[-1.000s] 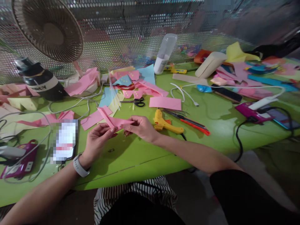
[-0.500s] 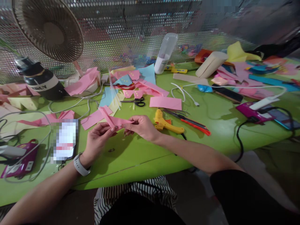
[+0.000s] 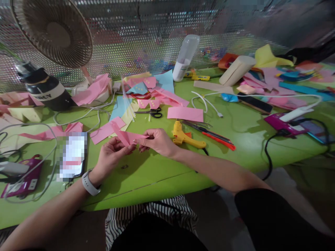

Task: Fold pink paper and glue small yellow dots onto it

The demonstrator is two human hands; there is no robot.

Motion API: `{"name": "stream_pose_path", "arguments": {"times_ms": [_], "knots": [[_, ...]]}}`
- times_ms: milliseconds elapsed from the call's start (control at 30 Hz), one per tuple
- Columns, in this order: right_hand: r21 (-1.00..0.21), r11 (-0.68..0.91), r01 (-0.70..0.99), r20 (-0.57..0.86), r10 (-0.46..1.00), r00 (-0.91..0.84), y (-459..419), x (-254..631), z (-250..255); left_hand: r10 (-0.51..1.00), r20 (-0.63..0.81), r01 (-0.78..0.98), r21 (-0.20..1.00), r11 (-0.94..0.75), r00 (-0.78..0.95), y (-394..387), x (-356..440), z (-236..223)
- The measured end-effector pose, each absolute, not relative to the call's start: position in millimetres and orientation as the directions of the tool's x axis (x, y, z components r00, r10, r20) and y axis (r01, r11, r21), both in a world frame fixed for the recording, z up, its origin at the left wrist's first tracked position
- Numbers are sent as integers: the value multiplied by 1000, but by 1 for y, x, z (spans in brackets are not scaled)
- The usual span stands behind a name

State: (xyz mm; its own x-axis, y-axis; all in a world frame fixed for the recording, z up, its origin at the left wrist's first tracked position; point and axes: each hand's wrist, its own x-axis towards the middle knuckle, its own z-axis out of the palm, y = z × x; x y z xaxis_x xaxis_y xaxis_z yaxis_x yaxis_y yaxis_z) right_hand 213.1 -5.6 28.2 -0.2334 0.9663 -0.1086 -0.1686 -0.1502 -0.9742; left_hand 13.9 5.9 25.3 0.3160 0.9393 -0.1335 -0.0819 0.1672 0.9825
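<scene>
Both of my hands hold a folded pink paper piece (image 3: 127, 136) just above the green table (image 3: 157, 174). My left hand (image 3: 111, 157), with a white watch on its wrist, pinches the paper's left part from below. My right hand (image 3: 157, 141) pinches its right end, fingers closed on it. A yellow glue gun (image 3: 184, 137) lies just right of my right hand. Black-handled scissors (image 3: 153, 112) lie beyond the paper, and a pink paper rectangle (image 3: 185, 114) lies behind the glue gun.
A fan (image 3: 53, 33) and a dark bottle (image 3: 45, 89) stand at the back left. A phone (image 3: 71, 155) lies left of my left hand. A red cutter (image 3: 217, 139), white cables (image 3: 206, 101), a white bottle (image 3: 184, 59) and heaps of coloured paper (image 3: 274, 83) crowd the table.
My hands have shifted the pink paper only slightly; my left fingers have closed a little further round its fold. Nothing else on the table has moved.
</scene>
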Motion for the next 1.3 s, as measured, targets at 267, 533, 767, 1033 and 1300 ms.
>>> {"name": "stream_pose_path", "arguments": {"times_ms": [267,533,767,1033,1300], "knots": [[-983,-159,-94,-137,968,-209,-3,215,35,952,-110,-94,985,142,287,7,13,25],[-980,-194,-47,-176,949,-262,10,229,38,954,-99,-129,982,140,282,11,12,29],[-983,-183,24,-182,938,-297,21,251,52,954,-80,-139,982,124,291,12,9,25],[-956,-292,20,-271,856,-441,5,230,43,915,-112,-77,985,154,388,8,12,25],[-945,-324,-41,-275,856,-438,6,227,33,883,-136,-110,972,206,449,6,11,27]]}}
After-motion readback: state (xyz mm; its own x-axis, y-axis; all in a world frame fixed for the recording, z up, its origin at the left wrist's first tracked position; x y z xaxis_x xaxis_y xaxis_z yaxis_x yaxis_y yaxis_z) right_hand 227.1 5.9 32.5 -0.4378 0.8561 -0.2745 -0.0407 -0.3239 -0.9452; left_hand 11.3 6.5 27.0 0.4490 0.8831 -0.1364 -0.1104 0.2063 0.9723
